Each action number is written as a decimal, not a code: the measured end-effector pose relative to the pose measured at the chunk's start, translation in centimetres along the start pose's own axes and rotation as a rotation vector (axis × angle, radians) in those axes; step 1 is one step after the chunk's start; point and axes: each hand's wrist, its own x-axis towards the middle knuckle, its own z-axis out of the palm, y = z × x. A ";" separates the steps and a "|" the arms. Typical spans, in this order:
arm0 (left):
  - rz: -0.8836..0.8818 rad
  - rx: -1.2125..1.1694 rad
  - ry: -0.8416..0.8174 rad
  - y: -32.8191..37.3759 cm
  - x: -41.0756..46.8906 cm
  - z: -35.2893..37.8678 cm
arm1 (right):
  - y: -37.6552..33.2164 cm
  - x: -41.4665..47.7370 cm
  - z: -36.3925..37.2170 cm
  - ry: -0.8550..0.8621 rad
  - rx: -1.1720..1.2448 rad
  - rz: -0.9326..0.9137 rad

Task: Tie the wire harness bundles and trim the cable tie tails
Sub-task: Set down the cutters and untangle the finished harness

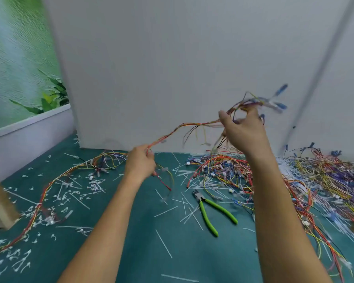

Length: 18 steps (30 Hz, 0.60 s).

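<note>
Your wire harness (192, 124) is held in the air, long axis low-left to high-right, blue terminals at the top end, blurred. Your left hand (140, 165) grips the lower end, fingers curled round it. Your right hand (243, 131) holds the upper part; the exact finger grip is blurred. On the green mat (131, 231): green-handled cutters (205, 215), nose pointing away from you, beside the harness pile (294, 176) at right. Another harness (47, 186) lies left among cut tie tails (70, 195).
</note>
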 end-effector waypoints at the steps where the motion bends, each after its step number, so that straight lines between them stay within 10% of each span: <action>1: 0.010 -0.010 -0.056 0.8 -0.6 0.7 | -0.8 0.9 -0.2 -0.004 -0.124 -0.038; 9: -0.024 -0.642 -0.930 9.8 -12.4 8.5 | -1.4 8.6 3.6 -0.029 -0.781 -0.175; 12: 0.171 -0.378 -1.396 11.0 -15.0 8.3 | 5.4 8.8 3.7 -0.245 -1.121 -0.287; 15: 0.430 0.072 -1.315 10.4 -12.2 5.8 | 11.1 8.1 3.0 -0.592 -1.320 -0.018; 18: 0.379 0.210 -1.019 8.5 -7.9 2.9 | 11.6 7.6 4.0 -0.578 -1.270 -0.030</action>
